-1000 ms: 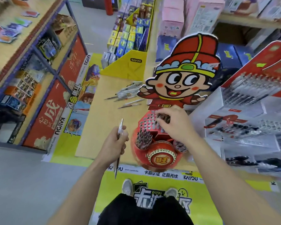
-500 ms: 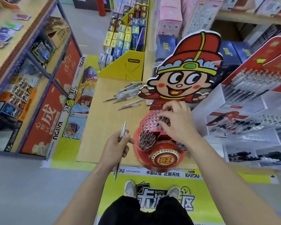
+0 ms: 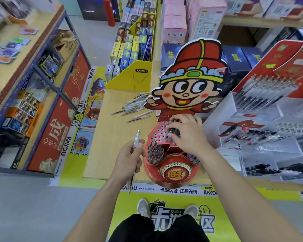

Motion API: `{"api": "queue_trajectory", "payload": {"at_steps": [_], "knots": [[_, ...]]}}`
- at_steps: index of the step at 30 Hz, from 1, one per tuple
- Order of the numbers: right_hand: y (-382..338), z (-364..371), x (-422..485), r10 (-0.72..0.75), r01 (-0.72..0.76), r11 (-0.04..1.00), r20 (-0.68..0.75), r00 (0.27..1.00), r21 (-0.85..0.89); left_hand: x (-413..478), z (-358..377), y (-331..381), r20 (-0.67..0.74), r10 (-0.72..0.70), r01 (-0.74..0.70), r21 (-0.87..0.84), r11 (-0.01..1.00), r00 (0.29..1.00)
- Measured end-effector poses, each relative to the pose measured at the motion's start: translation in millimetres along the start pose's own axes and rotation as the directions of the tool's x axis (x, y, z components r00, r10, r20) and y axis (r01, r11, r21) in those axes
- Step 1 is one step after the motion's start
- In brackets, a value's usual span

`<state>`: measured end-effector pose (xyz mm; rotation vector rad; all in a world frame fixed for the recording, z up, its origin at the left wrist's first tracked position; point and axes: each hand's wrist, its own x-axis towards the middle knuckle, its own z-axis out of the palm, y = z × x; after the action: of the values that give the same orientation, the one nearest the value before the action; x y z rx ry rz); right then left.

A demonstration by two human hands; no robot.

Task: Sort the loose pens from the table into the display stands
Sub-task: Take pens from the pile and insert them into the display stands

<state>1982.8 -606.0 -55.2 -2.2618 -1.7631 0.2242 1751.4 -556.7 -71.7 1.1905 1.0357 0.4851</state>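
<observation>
Left hand (image 3: 129, 158): clenched round one clear pen (image 3: 136, 138), which is held lengthwise, tip toward the near side, just left of the red stand (image 3: 175, 172).

Right hand (image 3: 187, 135): laid over the stand's holed top panel, fingers bent onto dark pens standing in the holes (whether it grasps one cannot be told).

Red stand: at the near edge of the desk (image 3: 115, 130); its near-left cup is packed with dark pens.

Loose pens (image 3: 135, 106): scattered heap on the desk, beyond the stand, left of the cartoon cut-out (image 3: 191, 81).

White stand (image 3: 262, 137): right, holding pens, blurred.
</observation>
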Motion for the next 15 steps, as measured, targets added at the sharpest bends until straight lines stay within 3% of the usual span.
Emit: {"api": "queue_trajectory", "payload": {"at_steps": [3,7,12,15], "knots": [[-4,-6,-4,0.017,-0.017,0.999,0.001,1.000,0.043,0,11,7,0.049,0.024,-0.023,-0.019,1.000,0.998],[-21,-18,-12,0.004,0.012,0.990,-0.114,0.994,0.140,-1,27,18,0.161,0.069,-0.070,-0.005,0.998,0.984],[-37,-27,-9,-0.014,0.030,0.957,-0.058,0.998,0.287,-3,43,28,0.259,0.152,-0.169,0.046,0.984,0.954],[-36,-33,-9,0.021,-0.002,0.864,-0.031,0.999,0.503,-3,46,29,0.272,0.135,-0.156,0.056,0.986,0.953]]}}
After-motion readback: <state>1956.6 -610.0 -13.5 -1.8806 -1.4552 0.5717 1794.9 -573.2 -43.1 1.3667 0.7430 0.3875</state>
